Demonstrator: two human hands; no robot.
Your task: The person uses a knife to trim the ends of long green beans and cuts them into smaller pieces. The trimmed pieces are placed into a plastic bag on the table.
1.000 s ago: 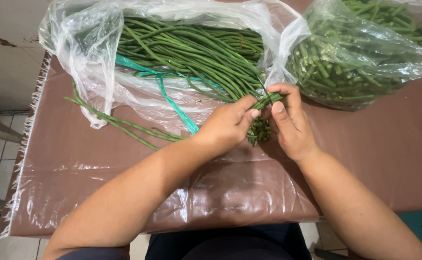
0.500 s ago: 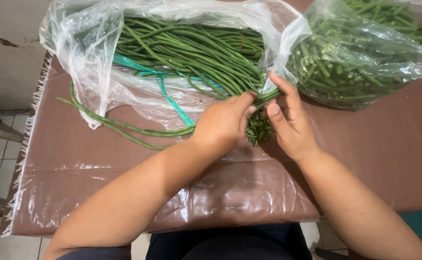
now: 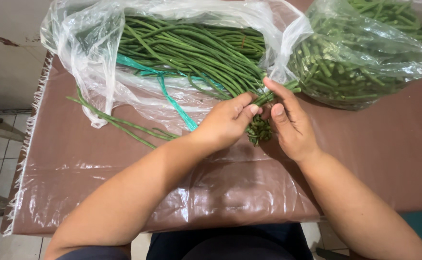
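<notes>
A few long beans (image 3: pixel 268 97) lie at the table's middle, pinched between the left hand (image 3: pixel 225 123) and right hand (image 3: pixel 290 126), fingers pressed together on them. Cut bean pieces (image 3: pixel 259 131) sit just below. Around them: an open plastic bag (image 3: pixel 90 58) of beans, a second bag (image 3: pixel 365 58), the brown table cover (image 3: pixel 76 183).

Left hand (image 3: pixel 225 120) and right hand (image 3: pixel 290 125) meet near the middle of the bench (image 3: pixel 76 183), fingers (image 3: pixel 249 107) pinching long green beans (image 3: pixel 196 53) above a small pile of cut bean ends (image 3: pixel 259 131). The beans lie in an open clear plastic bag (image 3: pixel 81 53) towards the far left corner. A second clear bag of cut bean pieces (image 3: pixel 355 62) sits at the far right edge.
</notes>
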